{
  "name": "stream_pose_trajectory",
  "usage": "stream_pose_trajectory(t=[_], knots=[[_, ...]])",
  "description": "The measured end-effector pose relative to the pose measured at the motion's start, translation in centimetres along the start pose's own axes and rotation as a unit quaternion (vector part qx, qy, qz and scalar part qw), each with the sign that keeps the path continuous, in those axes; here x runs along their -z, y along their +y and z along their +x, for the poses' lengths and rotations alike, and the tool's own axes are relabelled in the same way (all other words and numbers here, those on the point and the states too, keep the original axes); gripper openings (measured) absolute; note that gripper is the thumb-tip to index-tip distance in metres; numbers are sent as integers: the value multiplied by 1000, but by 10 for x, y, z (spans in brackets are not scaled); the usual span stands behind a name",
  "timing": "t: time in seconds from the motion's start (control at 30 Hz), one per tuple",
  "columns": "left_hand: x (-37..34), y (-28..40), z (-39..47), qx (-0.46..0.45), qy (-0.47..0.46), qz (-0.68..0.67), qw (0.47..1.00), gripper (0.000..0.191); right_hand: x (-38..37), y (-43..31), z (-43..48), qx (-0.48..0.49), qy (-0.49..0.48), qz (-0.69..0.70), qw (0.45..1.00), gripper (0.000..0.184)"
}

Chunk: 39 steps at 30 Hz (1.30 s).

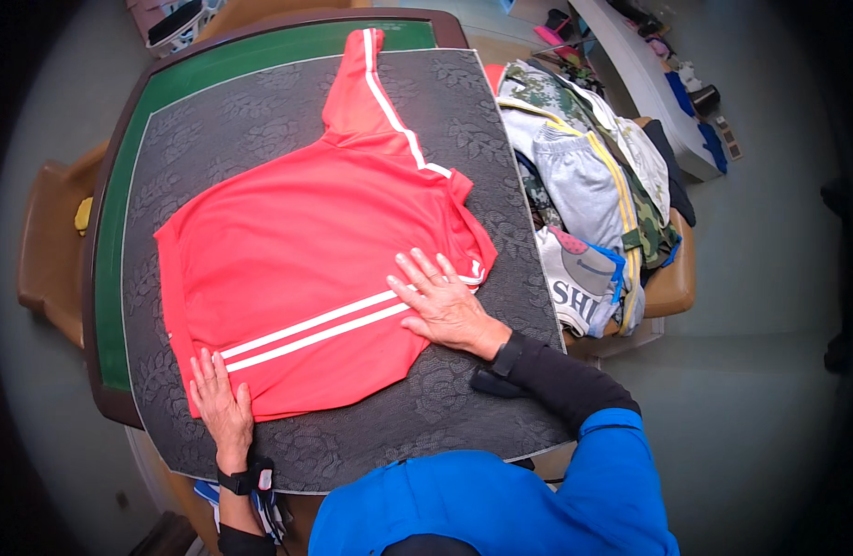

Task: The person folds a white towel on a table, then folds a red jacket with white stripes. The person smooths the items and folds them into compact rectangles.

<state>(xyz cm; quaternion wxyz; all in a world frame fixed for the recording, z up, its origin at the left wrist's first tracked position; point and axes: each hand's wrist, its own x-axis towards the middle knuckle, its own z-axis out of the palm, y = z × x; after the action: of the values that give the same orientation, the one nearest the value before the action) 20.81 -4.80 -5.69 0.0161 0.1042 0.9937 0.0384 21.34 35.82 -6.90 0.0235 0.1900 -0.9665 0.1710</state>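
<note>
Spread across a dark grey patterned mat (461,410) is a red jacket (294,229) with white stripes. One striped sleeve (367,97) stretches toward the far edge of the mat, while the near side of the jacket is folded inward, its double white stripe running between my hands. My left hand (221,403) rests flat on the hem corner, fingers pointing away from me. My right hand (447,309) presses flat near the collar end with fingers spread, covering part of the stripes. Neither hand grips the cloth.
Under the mat stands a table with a green top (114,299) and dark raised rim. To the right, a heap of clothes (579,174) lies on a brown chair (673,292). Another brown chair (51,243) stands at the left. A white shelf (649,83) holds small items.
</note>
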Motion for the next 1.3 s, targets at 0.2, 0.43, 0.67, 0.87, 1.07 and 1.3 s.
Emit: stream_pose_trajectory(t=[0.2, 0.43, 0.67, 0.87, 1.07, 1.3], knots=[[3, 6, 3, -1, -15, -16, 1000, 65, 8, -5, 5, -7, 29, 27, 999, 67], [21, 12, 3, 19, -46, -66, 997, 66, 48, 39, 59, -40, 218, 164, 961, 34], [22, 56, -2, -81, -79, -44, 993, 72, 77, 78, 149, -174, 300, 337, 875, 28], [15, 58, -2, -83, -118, -50, 988, 73, 36, 136, 197, -322, 353, 221, 850, 40], [45, 57, 27, -58, -97, -248, 962, 50, 23, 156, 200, -426, 238, 131, 863, 37], [56, 105, 121, -56, -161, -540, 824, 36, 34, 152, 210, -441, 180, 116, 872, 47]])
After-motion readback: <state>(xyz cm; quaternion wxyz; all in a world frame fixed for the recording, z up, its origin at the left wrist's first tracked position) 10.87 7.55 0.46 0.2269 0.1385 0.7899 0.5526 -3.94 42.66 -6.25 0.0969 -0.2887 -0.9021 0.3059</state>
